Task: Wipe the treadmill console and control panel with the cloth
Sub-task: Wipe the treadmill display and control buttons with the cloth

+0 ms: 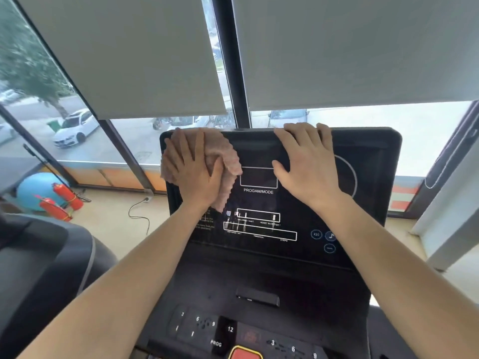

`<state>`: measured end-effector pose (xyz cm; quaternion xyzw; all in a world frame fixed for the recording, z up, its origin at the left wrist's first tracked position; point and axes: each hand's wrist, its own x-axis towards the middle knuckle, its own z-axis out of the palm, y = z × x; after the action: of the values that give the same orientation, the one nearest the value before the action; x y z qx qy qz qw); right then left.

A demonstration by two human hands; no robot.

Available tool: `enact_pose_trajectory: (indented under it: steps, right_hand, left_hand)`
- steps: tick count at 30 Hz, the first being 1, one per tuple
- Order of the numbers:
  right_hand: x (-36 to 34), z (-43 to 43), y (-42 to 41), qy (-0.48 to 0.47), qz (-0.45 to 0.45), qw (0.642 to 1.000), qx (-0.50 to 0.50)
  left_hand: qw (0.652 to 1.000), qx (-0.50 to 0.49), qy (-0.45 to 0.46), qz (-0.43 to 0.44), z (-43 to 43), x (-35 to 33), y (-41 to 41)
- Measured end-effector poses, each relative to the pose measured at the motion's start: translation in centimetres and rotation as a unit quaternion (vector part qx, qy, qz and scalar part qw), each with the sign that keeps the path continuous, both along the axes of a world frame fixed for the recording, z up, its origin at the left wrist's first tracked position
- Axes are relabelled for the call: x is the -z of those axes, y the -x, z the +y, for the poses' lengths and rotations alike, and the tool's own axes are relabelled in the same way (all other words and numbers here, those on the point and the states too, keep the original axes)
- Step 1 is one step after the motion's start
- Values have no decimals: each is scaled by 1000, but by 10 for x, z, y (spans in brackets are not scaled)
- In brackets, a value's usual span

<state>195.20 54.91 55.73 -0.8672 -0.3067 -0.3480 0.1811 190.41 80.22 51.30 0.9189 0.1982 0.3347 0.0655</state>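
The black treadmill console stands upright in front of me, with white display outlines and the label PROGAM/MODE. A pink cloth lies against its upper left corner. My left hand presses flat on the cloth, fingers spread, palm covering its middle. My right hand rests open on the console's upper middle, fingers reaching over the top edge, holding nothing. Below the screen lies the control panel with number keys, a PROG key and a red button.
Windows with grey roller blinds rise right behind the console. To the left, on the floor, are a blue exercise ball, two red fire extinguishers and a loose cable. Another dark machine stands at the left.
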Motion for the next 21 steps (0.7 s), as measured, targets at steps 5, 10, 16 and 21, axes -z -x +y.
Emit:
enact_pose_trajectory:
  steps: [5, 10, 16, 21]
  right_hand:
    - [-6, 11, 5, 15, 3, 1000, -18]
    - [-4, 65, 24, 99, 2, 992, -78]
    - [6, 64, 11, 115, -23, 992, -35]
    - [9, 62, 11, 126, -32, 991, -34]
  left_hand:
    - [997, -35, 64, 4, -13, 65, 33]
    - [982, -108, 152, 42, -26, 142, 82]
    - [978, -63, 190, 64, -33, 160, 91]
    - [976, -56, 194, 81, -19, 175, 105]
